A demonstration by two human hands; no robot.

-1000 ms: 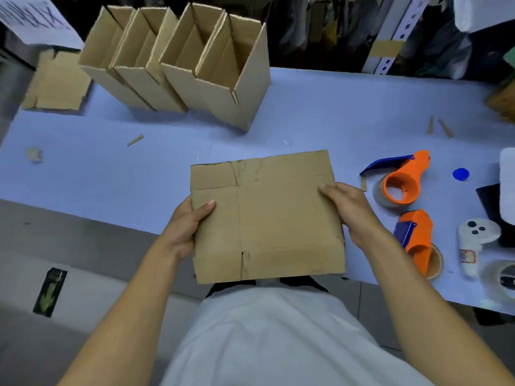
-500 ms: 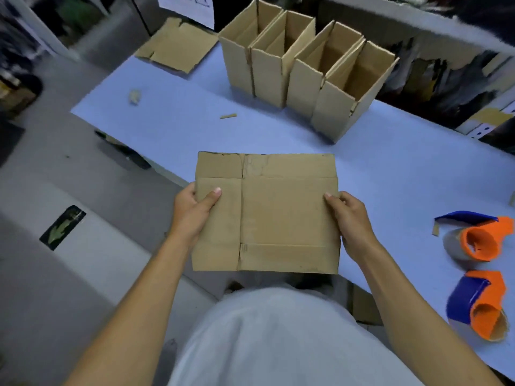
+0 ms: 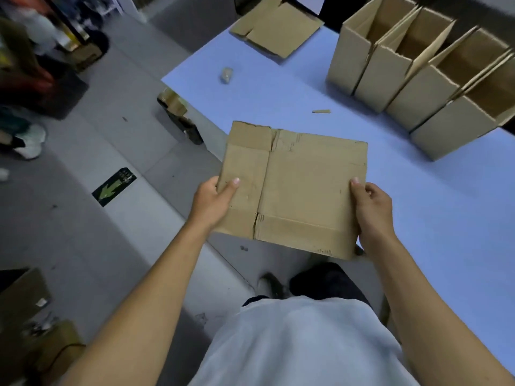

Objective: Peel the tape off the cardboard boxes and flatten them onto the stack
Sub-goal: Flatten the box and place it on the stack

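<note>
One flattened box [image 3: 295, 188] is held over the near edge of the blue worktop [image 3: 418, 207], the left hand [image 3: 213, 203] and right hand [image 3: 372, 211] each in a closed grip on a side edge. Four open boxes [image 3: 412, 76] stand in a row at the far right; one flat stack [image 3: 276, 25] lies at the far corner. Two scraps [image 3: 321, 111] lie between.

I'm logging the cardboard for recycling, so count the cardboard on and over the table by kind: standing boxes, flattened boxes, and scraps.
Standing open boxes: 4
Flattened boxes: 2, one held in both hands, one on the far table corner
Small cardboard scrap: 1
Total: 7
</note>
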